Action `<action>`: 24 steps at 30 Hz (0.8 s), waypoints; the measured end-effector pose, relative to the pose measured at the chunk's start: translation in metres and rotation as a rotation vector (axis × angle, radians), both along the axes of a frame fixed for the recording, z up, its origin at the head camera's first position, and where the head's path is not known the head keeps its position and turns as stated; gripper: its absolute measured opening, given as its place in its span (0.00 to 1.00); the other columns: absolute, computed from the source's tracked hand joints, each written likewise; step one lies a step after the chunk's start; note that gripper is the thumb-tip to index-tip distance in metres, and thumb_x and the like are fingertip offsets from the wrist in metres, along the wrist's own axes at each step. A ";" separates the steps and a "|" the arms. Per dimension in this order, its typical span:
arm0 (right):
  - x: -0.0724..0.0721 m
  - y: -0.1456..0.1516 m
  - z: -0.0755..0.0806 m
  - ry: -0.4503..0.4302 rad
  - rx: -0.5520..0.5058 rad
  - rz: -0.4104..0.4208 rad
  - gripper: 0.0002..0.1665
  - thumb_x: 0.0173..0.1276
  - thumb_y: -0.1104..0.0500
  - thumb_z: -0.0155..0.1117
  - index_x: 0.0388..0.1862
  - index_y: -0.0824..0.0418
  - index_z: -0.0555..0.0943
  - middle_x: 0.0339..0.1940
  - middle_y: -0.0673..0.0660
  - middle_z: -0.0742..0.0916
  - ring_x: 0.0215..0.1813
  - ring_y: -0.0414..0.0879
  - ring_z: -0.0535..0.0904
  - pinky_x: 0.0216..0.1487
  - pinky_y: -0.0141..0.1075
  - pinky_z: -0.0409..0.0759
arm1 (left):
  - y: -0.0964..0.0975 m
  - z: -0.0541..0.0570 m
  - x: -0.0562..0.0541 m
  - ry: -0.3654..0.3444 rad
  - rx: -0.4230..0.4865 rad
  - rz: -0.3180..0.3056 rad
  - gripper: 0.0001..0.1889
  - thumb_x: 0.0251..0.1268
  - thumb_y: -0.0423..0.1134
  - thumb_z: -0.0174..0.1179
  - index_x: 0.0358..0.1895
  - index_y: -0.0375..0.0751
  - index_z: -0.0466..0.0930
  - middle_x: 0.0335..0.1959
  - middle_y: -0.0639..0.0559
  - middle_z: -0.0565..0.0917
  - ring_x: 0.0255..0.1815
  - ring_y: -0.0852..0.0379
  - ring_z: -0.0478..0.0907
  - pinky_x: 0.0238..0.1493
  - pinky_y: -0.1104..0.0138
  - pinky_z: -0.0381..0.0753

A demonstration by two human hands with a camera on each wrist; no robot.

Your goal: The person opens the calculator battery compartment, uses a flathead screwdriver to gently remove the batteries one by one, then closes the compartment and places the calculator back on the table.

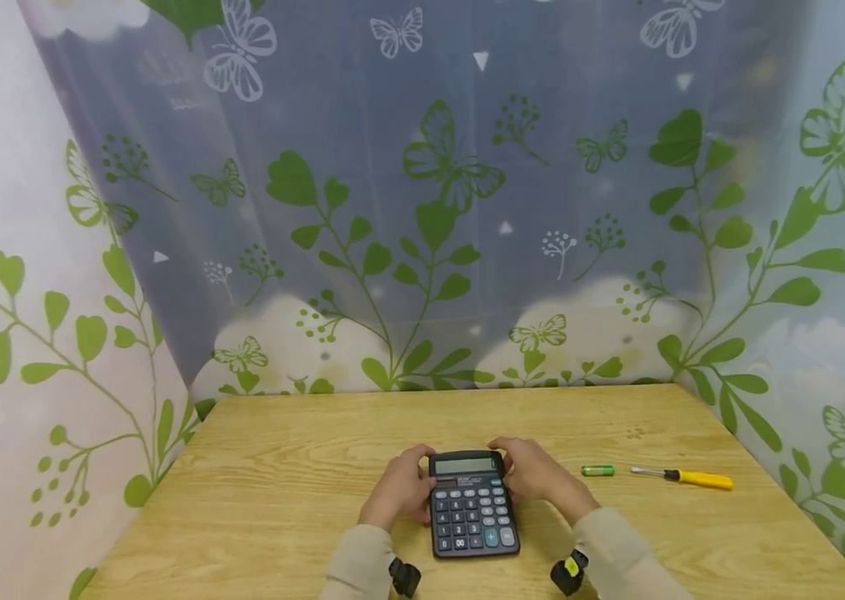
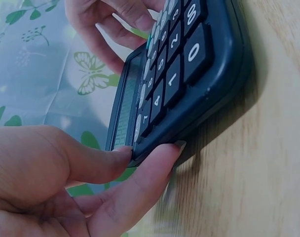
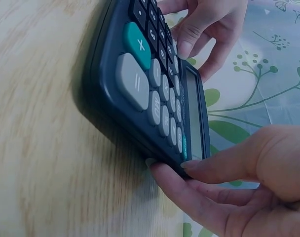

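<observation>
A dark calculator with grey, black and teal keys is held between both hands near the table's front, its display at the far end. My left hand grips its left edge beside the display, thumb on the top face and fingers at the side and below. On the opposite edge, my right hand pinches it the same way, the thumb near the display's corner. Both wrist views show the calculator close over the wood, with a shadow under it. In the right wrist view, a large teal plus key faces up.
To the right on the wooden table lie a green battery and a screwdriver with a yellow handle. A printed curtain with leaves and butterflies hangs behind the table and along both sides.
</observation>
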State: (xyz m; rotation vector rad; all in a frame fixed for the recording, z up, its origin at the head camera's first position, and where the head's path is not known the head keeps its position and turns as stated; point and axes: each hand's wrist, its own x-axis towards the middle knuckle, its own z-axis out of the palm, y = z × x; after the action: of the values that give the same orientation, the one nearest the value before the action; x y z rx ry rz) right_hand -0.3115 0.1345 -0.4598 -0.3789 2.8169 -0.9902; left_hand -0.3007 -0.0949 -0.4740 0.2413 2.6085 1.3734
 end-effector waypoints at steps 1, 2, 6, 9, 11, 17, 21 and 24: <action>0.000 0.000 0.000 0.007 0.003 -0.001 0.36 0.58 0.82 0.64 0.67 0.68 0.77 0.39 0.64 0.84 0.33 0.47 0.81 0.24 0.34 0.86 | 0.000 0.000 -0.001 0.002 0.001 -0.003 0.23 0.73 0.24 0.58 0.69 0.35 0.72 0.39 0.38 0.83 0.19 0.49 0.84 0.18 0.61 0.88; 0.000 0.000 0.000 0.010 0.002 -0.004 0.36 0.58 0.82 0.63 0.67 0.67 0.78 0.38 0.63 0.84 0.33 0.46 0.81 0.24 0.34 0.86 | 0.000 0.000 -0.001 0.006 -0.001 -0.005 0.23 0.73 0.23 0.58 0.69 0.35 0.72 0.38 0.38 0.83 0.19 0.49 0.84 0.18 0.61 0.88; 0.000 0.001 0.001 0.022 0.007 -0.003 0.36 0.57 0.83 0.63 0.66 0.67 0.78 0.37 0.63 0.83 0.33 0.47 0.80 0.23 0.34 0.86 | 0.001 0.001 -0.003 0.021 -0.006 -0.009 0.22 0.72 0.23 0.59 0.67 0.34 0.74 0.35 0.41 0.81 0.18 0.49 0.84 0.17 0.61 0.88; -0.002 0.001 0.002 0.019 0.011 -0.004 0.36 0.57 0.83 0.62 0.66 0.68 0.78 0.37 0.63 0.84 0.33 0.47 0.80 0.23 0.34 0.86 | 0.001 0.001 -0.006 0.027 -0.009 -0.016 0.22 0.71 0.23 0.59 0.66 0.34 0.74 0.35 0.41 0.80 0.18 0.49 0.84 0.17 0.61 0.87; -0.004 0.001 0.001 0.016 0.007 -0.011 0.37 0.56 0.83 0.61 0.67 0.69 0.78 0.37 0.63 0.84 0.32 0.47 0.81 0.23 0.34 0.85 | 0.002 0.001 -0.008 0.024 -0.005 -0.019 0.22 0.71 0.23 0.59 0.66 0.34 0.74 0.35 0.41 0.80 0.18 0.49 0.84 0.17 0.61 0.87; -0.008 0.002 -0.001 0.020 0.005 -0.018 0.39 0.54 0.84 0.61 0.68 0.71 0.77 0.33 0.61 0.84 0.28 0.45 0.81 0.22 0.33 0.83 | 0.004 0.000 -0.015 0.022 0.000 -0.019 0.23 0.71 0.23 0.59 0.68 0.33 0.74 0.36 0.40 0.82 0.18 0.46 0.85 0.17 0.60 0.88; -0.009 0.002 0.000 0.018 0.012 -0.032 0.39 0.54 0.83 0.62 0.68 0.71 0.77 0.35 0.61 0.85 0.30 0.45 0.80 0.23 0.33 0.83 | 0.005 0.000 -0.018 0.020 -0.010 -0.009 0.23 0.71 0.23 0.59 0.68 0.35 0.75 0.36 0.40 0.82 0.18 0.46 0.85 0.18 0.60 0.88; -0.009 0.003 0.001 0.024 0.022 -0.030 0.38 0.54 0.82 0.63 0.68 0.71 0.77 0.36 0.62 0.86 0.32 0.46 0.81 0.25 0.34 0.84 | 0.007 0.000 -0.020 0.019 -0.020 -0.005 0.23 0.71 0.23 0.59 0.67 0.35 0.75 0.36 0.40 0.82 0.18 0.46 0.86 0.18 0.60 0.88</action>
State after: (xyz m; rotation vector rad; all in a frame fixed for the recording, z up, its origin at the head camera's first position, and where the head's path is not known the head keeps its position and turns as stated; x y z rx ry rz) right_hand -0.3206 0.1374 -0.4588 -0.3497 2.8608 -0.9654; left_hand -0.3209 -0.0880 -0.4735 0.2582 2.6340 1.3489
